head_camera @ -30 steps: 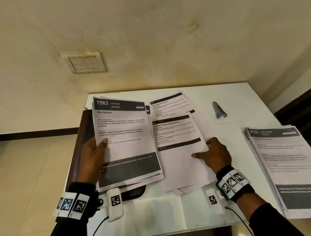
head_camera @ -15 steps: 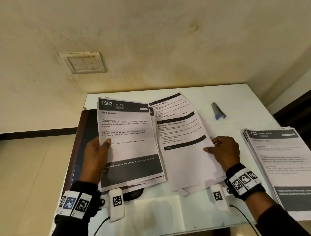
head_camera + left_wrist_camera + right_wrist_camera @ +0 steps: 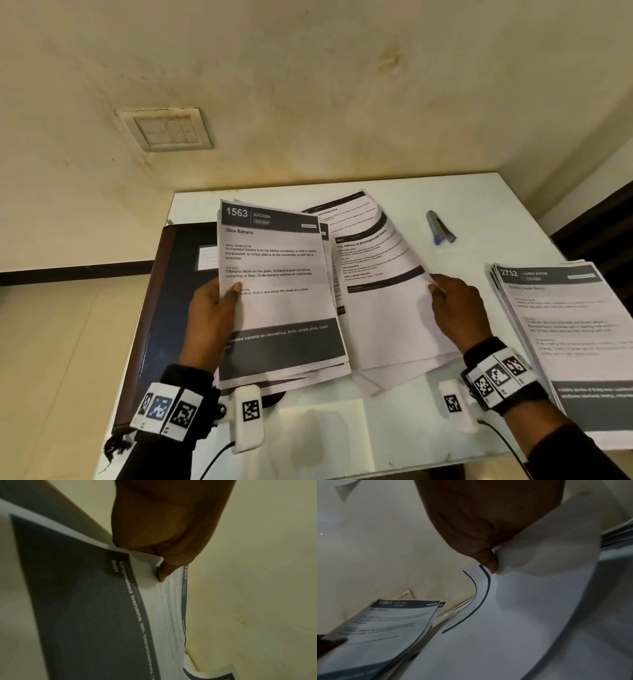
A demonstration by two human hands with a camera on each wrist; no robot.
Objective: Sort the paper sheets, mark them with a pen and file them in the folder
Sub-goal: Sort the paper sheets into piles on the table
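My left hand grips a small stack of printed sheets by its left edge, thumb on top; the top sheet reads "1563 KITCHEN, Slice Banana". It is held tilted above a dark folder lying on the white table. My right hand pinches the right edge of a second bundle of sheets, which curls upward at its far end. A grey pen with a blue tip lies on the table beyond my right hand.
A third pile of sheets headed "2732 LIVING ROOM" lies at the table's right edge. The white table stands in a corner against a cream wall with a switch plate. The floor drops off to the left.
Both hands have lifted their bundles a little and drawn them apart. The right bundle now curls up at its far end, and more of the dark folder shows on the left.
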